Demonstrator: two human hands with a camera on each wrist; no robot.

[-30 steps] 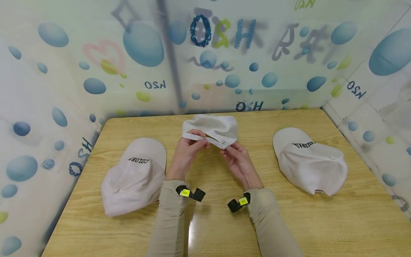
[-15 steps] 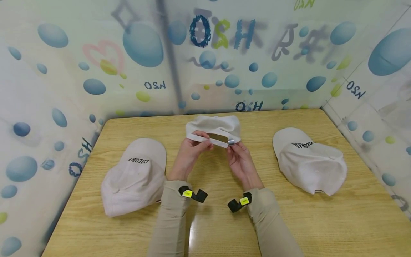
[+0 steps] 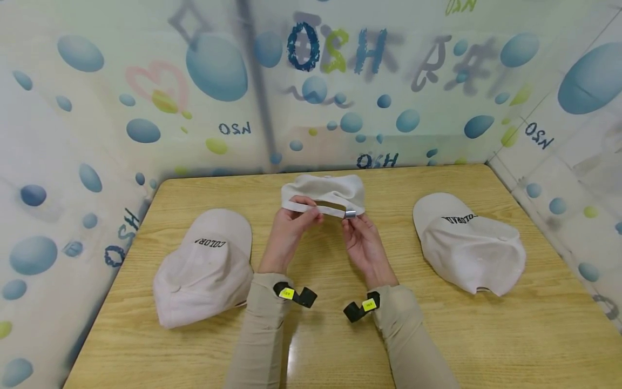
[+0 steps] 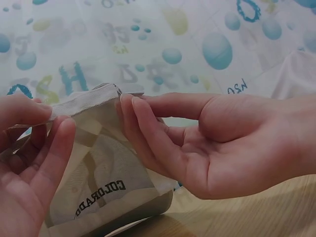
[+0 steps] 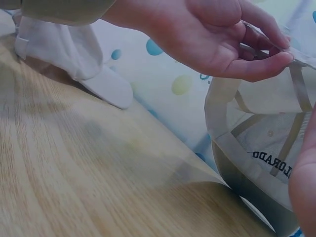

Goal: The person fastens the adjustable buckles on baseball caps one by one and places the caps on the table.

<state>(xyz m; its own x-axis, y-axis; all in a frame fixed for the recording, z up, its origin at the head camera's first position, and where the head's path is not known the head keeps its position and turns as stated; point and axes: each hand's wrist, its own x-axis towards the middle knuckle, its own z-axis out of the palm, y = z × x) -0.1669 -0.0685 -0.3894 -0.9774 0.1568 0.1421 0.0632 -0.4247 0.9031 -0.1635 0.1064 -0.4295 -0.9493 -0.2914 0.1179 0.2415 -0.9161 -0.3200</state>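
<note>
A pale baseball cap (image 3: 324, 188) is held at the far middle of the table, back opening toward me. My left hand (image 3: 285, 237) pinches the cap's back strap (image 3: 332, 211) between thumb and fingers, left of the opening. At the strap's other end, beside a silver metal buckle (image 3: 350, 214), my right hand (image 3: 364, 249) pinches the edge with its fingertips. The left wrist view shows the strap (image 4: 84, 102) stretched between both hands. Black lettering (image 5: 274, 163) shows through the cap's inside in the right wrist view; its brim is mostly hidden.
A second pale cap (image 3: 204, 275) lies to the left, brim away from me. To the right lies a third cap (image 3: 471, 248), lettering visible. All are on a wooden table (image 3: 335, 346), whose back edge meets a patterned wall (image 3: 408, 146).
The cap and my left hand have shifted slightly right. The strap has turned, so its opening and the silver buckle now show plainly. The two lying caps have not moved.
</note>
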